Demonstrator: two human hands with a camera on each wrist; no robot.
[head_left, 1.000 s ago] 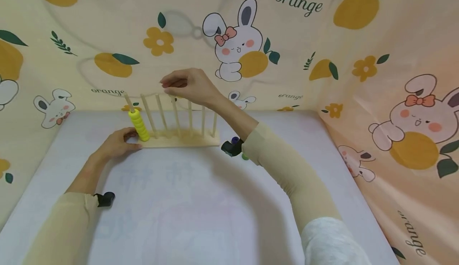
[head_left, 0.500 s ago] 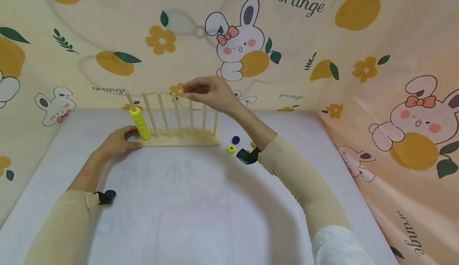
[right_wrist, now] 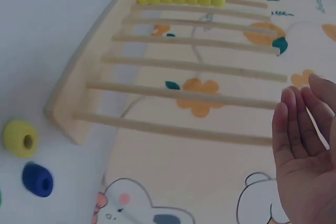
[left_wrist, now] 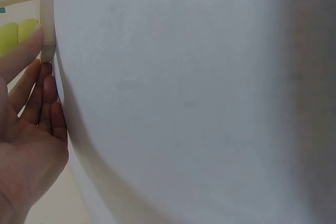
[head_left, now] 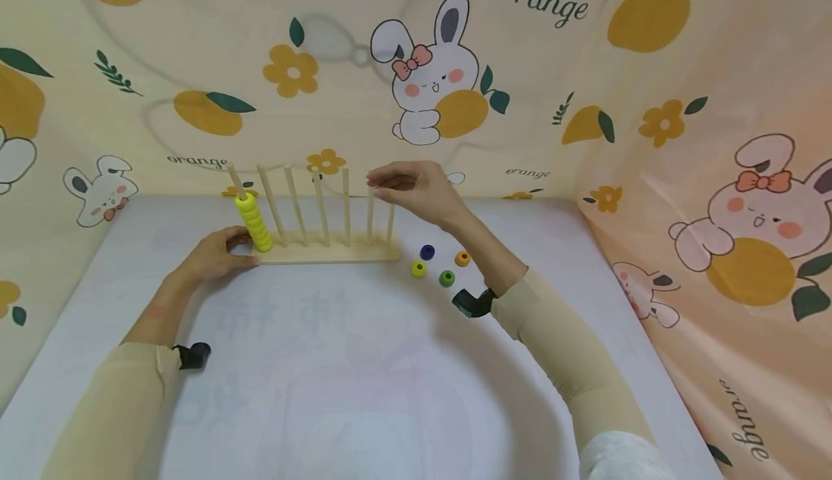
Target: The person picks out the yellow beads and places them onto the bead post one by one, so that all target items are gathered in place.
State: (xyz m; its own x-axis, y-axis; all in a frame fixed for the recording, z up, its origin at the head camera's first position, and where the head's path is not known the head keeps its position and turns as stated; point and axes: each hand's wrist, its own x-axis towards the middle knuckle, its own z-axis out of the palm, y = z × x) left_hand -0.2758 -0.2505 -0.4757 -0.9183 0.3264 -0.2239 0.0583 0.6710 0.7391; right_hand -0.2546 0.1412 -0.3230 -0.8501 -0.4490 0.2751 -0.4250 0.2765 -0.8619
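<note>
A wooden peg rack (head_left: 331,252) stands toward the back of the table, with a row of upright pegs. Its leftmost peg carries a stack of yellow beads (head_left: 252,221); the other pegs are bare. My left hand (head_left: 214,258) holds the left end of the base, thumb along the front edge and fingers round the end, as the left wrist view also shows. Near the tops of the rightmost pegs hovers my right hand (head_left: 419,190), fingers loosely bent. In the right wrist view no bead shows between its fingers.
Right of the rack lie a blue bead (head_left: 427,252), an orange bead (head_left: 463,258), a yellow bead (head_left: 419,269) and a green bead (head_left: 447,278). A printed cloth (head_left: 559,83) hangs behind and along the sides of the white table (head_left: 325,393).
My right hand has moved rightward and lower along the peg tops, uncovering the loose beads beside the rack. The left hand stays on the base.
</note>
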